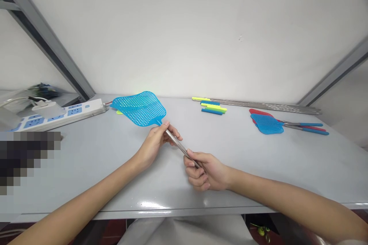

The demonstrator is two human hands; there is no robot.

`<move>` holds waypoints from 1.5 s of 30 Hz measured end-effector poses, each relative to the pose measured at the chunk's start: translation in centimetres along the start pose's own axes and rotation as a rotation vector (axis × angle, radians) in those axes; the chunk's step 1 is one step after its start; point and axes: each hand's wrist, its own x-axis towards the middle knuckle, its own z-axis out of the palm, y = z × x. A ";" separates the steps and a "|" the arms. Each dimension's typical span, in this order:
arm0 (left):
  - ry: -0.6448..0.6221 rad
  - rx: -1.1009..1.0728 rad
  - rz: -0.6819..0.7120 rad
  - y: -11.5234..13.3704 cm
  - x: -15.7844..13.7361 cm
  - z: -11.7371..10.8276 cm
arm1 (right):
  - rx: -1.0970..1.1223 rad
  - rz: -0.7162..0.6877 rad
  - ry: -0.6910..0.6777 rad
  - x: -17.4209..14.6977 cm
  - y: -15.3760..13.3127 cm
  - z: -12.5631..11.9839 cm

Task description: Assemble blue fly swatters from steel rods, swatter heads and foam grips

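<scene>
A blue fly swatter point(138, 109) is held above the table, its mesh head tilted toward the upper left. My left hand point(155, 139) pinches it at the neck, where the blue plastic meets the silver metal rod point(178, 144). Lower along that rod, the fingers of my right hand point(208, 170) wrap around its near end. The rod's very tip is hidden in the right hand. Just past the swatter head's lower left edge, a bit of something yellow-green point(119, 112) peeks out; most of it is covered.
Yellow and blue handle sleeves point(212, 111) lie at the back middle, beside a bundle of metal rods point(267, 106). Several fly swatters in blue point(267, 124) and red are piled at right. A white power strip point(86, 109) with a plugged-in adapter point(48, 110) sits at left.
</scene>
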 end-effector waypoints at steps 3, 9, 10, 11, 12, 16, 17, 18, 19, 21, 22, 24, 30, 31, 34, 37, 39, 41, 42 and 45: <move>-0.042 0.033 -0.010 0.0 -0.1 0.0 | -0.024 0.006 0.005 -0.1 -0.2 -0.1; -0.075 0.011 0.006 -0.2 0.0 -0.2 | -0.168 -0.026 0.049 -0.5 -1.6 -1.1; -0.084 0.017 -0.001 -0.2 0.0 -0.2 | -0.201 -0.051 0.076 -0.6 -1.9 -1.3; -0.095 0.028 -0.010 -0.3 0.0 -0.2 | -0.235 -0.072 0.101 -0.6 -2.2 -1.4; -0.105 0.039 -0.019 -0.3 0.0 -0.1 | -0.276 -0.090 0.125 -0.7 -2.5 -1.6; -0.108 0.046 -0.052 -0.5 -0.1 0.1 | -0.532 -0.185 0.284 -1.1 -4.5 -2.6; -0.094 0.039 -0.055 -0.5 0.0 0.1 | -0.614 -0.230 0.350 -1.3 -5.1 -3.1; -0.079 0.033 -0.058 -0.6 0.0 0.1 | -0.665 -0.284 0.417 -1.5 -5.8 -3.6; -0.062 0.028 -0.060 -0.7 0.0 0.0 | -0.689 -0.358 0.498 -1.9 -6.6 -4.3; -0.037 0.020 -0.072 -0.8 0.1 -0.1 | -0.716 -0.500 0.667 -2.6 -8.2 -6.0; -0.027 0.014 -0.081 -0.8 0.2 -0.2 | -0.726 -0.552 0.762 -3.1 -8.9 -6.8; -0.013 0.004 -0.094 -0.9 0.2 -0.3 | -0.713 -0.595 0.892 -3.8 -10.1 -8.2; -0.014 0.006 -0.103 -1.3 0.3 -0.2 | -0.745 -0.510 0.958 -4.7 -11.1 -9.0; -0.017 0.006 -0.104 -1.3 0.3 -0.2 | -0.759 -0.504 0.964 -4.7 -11.1 -8.9; -0.011 0.009 -0.113 -1.3 0.4 -0.2 | -0.789 -0.501 0.966 -4.7 -11.1 -8.8; 0.000 0.002 -0.119 -1.2 0.4 -0.2 | -0.799 -0.491 0.969 -4.8 -11.3 -9.3; 0.005 -0.001 -0.116 -1.2 0.5 -0.2 | -0.808 -0.468 0.994 -4.8 -11.5 -9.7; 0.011 -0.001 -0.115 -1.3 0.5 -0.2 | -0.818 -0.444 1.019 -4.8 -11.6 -9.9; 0.015 0.001 -0.116 -1.4 0.5 -0.2 | -0.822 -0.437 1.027 -4.8 -11.6 -9.9; 0.024 -0.001 -0.122 -1.5 0.6 -0.1 | -0.835 -0.425 1.042 -4.6 -11.6 -9.7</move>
